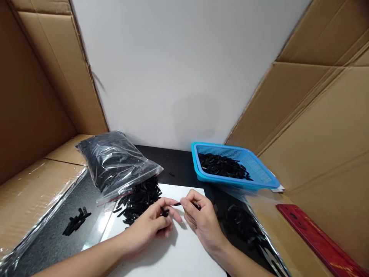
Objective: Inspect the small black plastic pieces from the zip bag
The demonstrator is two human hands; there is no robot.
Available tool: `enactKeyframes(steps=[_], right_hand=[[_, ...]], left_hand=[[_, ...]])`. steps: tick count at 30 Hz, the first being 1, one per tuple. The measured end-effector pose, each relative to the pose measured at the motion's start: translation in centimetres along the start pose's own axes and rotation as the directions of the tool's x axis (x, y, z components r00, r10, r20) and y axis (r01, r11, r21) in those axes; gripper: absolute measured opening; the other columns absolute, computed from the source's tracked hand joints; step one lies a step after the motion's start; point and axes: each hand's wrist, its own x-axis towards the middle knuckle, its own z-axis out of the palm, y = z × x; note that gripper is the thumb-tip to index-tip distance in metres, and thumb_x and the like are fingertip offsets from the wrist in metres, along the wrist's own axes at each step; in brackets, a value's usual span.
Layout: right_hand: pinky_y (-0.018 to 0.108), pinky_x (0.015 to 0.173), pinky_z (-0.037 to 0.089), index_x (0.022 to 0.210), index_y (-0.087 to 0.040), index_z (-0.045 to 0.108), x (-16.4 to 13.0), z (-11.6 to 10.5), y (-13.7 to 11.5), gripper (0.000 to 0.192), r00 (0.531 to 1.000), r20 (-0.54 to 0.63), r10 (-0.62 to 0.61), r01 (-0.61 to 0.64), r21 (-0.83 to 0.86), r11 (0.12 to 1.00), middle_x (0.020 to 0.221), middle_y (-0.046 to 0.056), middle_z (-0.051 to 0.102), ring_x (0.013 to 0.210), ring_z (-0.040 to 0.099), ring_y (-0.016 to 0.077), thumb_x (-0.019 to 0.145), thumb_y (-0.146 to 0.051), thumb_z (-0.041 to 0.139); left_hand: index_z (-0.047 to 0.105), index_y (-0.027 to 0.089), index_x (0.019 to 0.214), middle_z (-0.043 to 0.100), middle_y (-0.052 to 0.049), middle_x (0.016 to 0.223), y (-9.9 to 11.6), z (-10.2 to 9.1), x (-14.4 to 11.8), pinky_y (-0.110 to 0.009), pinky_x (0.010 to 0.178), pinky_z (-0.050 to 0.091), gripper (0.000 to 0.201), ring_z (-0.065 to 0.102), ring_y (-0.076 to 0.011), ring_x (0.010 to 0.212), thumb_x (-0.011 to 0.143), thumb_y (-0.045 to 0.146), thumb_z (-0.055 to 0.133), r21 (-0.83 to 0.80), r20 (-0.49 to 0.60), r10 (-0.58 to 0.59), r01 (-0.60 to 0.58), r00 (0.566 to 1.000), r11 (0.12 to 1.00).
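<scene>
Over a white sheet point(187, 257), my right hand point(201, 217) pinches a thin black strip point(177, 204) between thumb and forefinger. More dark pieces show inside its curled fingers. My left hand point(151, 223) is curled around a few short black strips point(165, 212), and its forefinger reaches close to the tip of the pinched one. Behind my left hand lies a heap of similar black strips point(141, 198), spilling from the mouth of a clear zip bag point(112, 161) full of dark material.
A blue plastic basket point(258, 173) holding black strips stands at the back right. Small black piles lie at left point(76, 222) and right point(245, 227). A metal tool point(272, 259) and a red case point(314, 236) lie at right. Cardboard walls point(323, 127) flank both sides.
</scene>
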Motion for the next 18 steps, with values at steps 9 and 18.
enactKeyframes(steps=[9,18], right_hand=[[0.019,0.038,0.011,0.064,-0.018,0.049,0.33,-0.2,-0.3,0.037,0.999,0.031,0.008,-0.01,0.063,0.998,0.047,-0.012,0.029,0.038,0.017,0.0022,0.078,-0.041,0.076],[0.017,0.038,0.015,0.066,-0.019,0.05,0.3,-0.4,-1.07,0.031,0.972,0.161,0.174,-0.209,0.238,0.948,0.051,-0.006,0.051,0.037,0.021,0.0029,0.084,-0.039,0.065]], left_hand=[[0.048,0.02,0.114,0.073,-0.008,0.091,-0.58,-0.74,0.05,-0.023,0.054,0.025,0.037,0.046,-0.0072,0.053,0.087,0.039,0.064,-0.084,0.033,0.04,-0.037,0.999,0.996],[0.065,0.012,0.1,0.071,-0.006,0.067,-0.38,-0.8,0.28,-0.022,0.047,0.021,0.036,0.034,-0.0035,0.04,0.084,0.044,0.067,0.018,0.035,0.019,-0.019,0.999,1.0]])
